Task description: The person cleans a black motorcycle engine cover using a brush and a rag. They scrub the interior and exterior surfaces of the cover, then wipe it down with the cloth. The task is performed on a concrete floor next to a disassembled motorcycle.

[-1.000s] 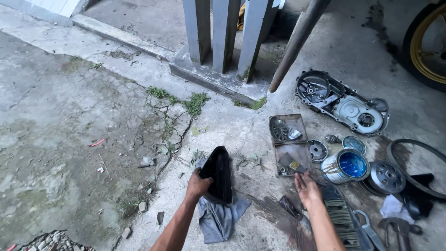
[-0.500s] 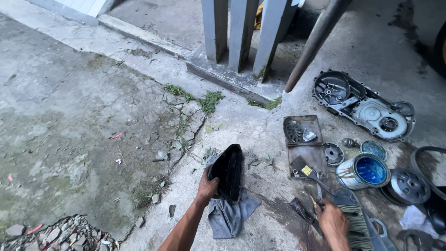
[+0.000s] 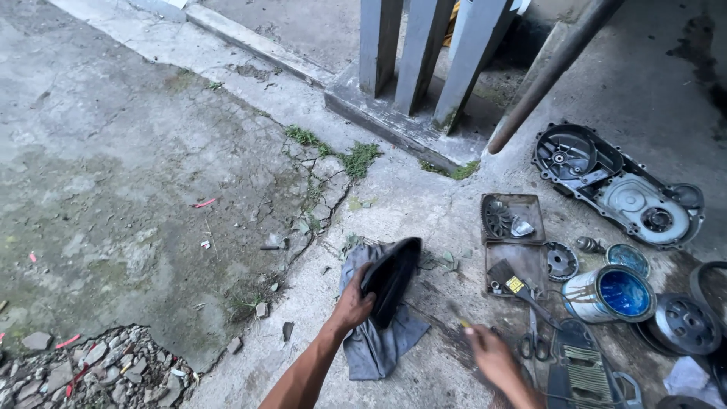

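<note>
My left hand (image 3: pixel 353 304) grips the lower edge of a black, shallow tray-like part (image 3: pixel 391 274) and holds it tilted on edge over a crumpled grey cloth (image 3: pixel 381 344) on the concrete. My right hand (image 3: pixel 491 357) hovers low to the right of the cloth, blurred by motion. A small yellowish tip (image 3: pixel 463 323) shows at its fingers, and I cannot tell what it holds.
A rusty metal tray (image 3: pixel 530 261) holds small parts and a paintbrush (image 3: pixel 516 286). Beside it are a blue-lined tin (image 3: pixel 615 293), a grey engine cover (image 3: pixel 615 185), a pulley (image 3: pixel 686 323) and scissors (image 3: pixel 535 345). Grey posts (image 3: pixel 424 53), a leaning pole (image 3: pixel 551 70) and rubble (image 3: pixel 91 371) border the area.
My right hand has left the tools at the right and swung left toward the cloth. My left hand keeps the black part, now lower over the cloth.
</note>
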